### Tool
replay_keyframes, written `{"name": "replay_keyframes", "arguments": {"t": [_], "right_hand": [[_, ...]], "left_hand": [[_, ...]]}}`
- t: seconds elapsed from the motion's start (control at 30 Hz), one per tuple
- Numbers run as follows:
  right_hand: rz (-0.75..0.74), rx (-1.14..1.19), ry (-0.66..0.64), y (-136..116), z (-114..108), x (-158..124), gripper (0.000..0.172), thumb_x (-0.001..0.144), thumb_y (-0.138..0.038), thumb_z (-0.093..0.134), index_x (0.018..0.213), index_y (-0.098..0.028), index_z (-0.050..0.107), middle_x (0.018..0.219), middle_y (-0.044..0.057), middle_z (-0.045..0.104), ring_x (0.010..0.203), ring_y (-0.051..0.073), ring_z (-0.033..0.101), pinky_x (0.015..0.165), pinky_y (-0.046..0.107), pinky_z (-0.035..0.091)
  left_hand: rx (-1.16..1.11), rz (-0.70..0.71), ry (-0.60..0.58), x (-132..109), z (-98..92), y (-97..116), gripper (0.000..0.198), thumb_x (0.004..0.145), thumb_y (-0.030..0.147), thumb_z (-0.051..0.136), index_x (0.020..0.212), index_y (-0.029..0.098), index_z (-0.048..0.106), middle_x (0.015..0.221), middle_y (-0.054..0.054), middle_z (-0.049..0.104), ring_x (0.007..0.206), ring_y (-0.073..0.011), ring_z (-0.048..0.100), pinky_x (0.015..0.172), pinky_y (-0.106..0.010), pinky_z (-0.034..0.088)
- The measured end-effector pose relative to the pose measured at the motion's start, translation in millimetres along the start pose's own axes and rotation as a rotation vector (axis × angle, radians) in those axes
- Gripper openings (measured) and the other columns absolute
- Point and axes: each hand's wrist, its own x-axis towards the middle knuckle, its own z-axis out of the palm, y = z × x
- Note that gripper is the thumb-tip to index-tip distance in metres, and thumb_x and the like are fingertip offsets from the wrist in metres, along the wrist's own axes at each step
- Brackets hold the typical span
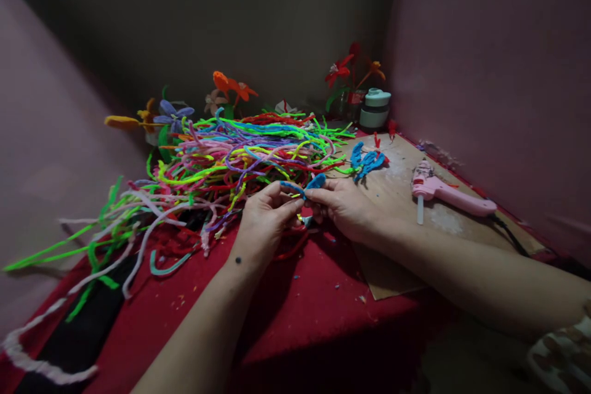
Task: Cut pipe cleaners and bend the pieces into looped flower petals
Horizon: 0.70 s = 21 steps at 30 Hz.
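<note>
Teal-lidded jar (374,109); plain pinkish wall (498,74)

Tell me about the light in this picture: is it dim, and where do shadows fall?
In the head view, light is dim and the back wall nearly black; in that same head view, shadows darken the red tablecloth below the right hand and beside the left forearm, while the pipe cleaner pile stays bright in colour.

dim overall | back wall (258,12) murky | dark shadows across red cloth (295,308) | edges stretched, soft
</note>
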Motion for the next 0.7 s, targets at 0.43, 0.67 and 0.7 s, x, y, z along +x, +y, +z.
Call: {"name": "replay_keyframes", "arguments": {"t": [0.43,0.67,0.7], "right_hand": [[-0.053,-0.004,-0.013,-2.6,1.4,-2.4,0.012,0.069,-0.017,0.059,0.059,-0.016,0.052,0.045,-0.005,0.049,0.039,0.007,0.043,0.04,0.02,0.037],[-0.083,0.054,-0.047,4.9,0.0,0.5,0.015,0.069,-0.017,0.057,0.055,-0.016,0.052,0.044,-0.005,0.047,0.038,0.007,0.04,0.04,0.021,0.034],[-0.068,0.079,-0.052,5.6,-0.1,0.9,0.014,0.069,-0.017,0.057,0.055,-0.015,0.053,0.044,-0.005,0.047,0.038,0.007,0.04,0.039,0.021,0.033]], "left_hand": [[0.004,0.054,0.046,-1.3,-0.3,0.1,0.022,0.064,0.03,0.073,0.078,0.017,0.062,0.061,0.003,0.06,0.048,-0.0083,0.053,0.048,-0.019,0.043],[0.061,0.088,0.057,-3.1,1.4,-4.5,0.019,0.069,0.033,0.068,0.08,0.02,0.059,0.063,0.003,0.059,0.05,-0.0112,0.054,0.049,-0.022,0.044],[0.129,0.136,0.078,-3.9,1.5,-6.6,0.016,0.071,0.033,0.066,0.08,0.02,0.06,0.064,0.003,0.059,0.052,-0.0114,0.054,0.05,-0.022,0.043]]}}
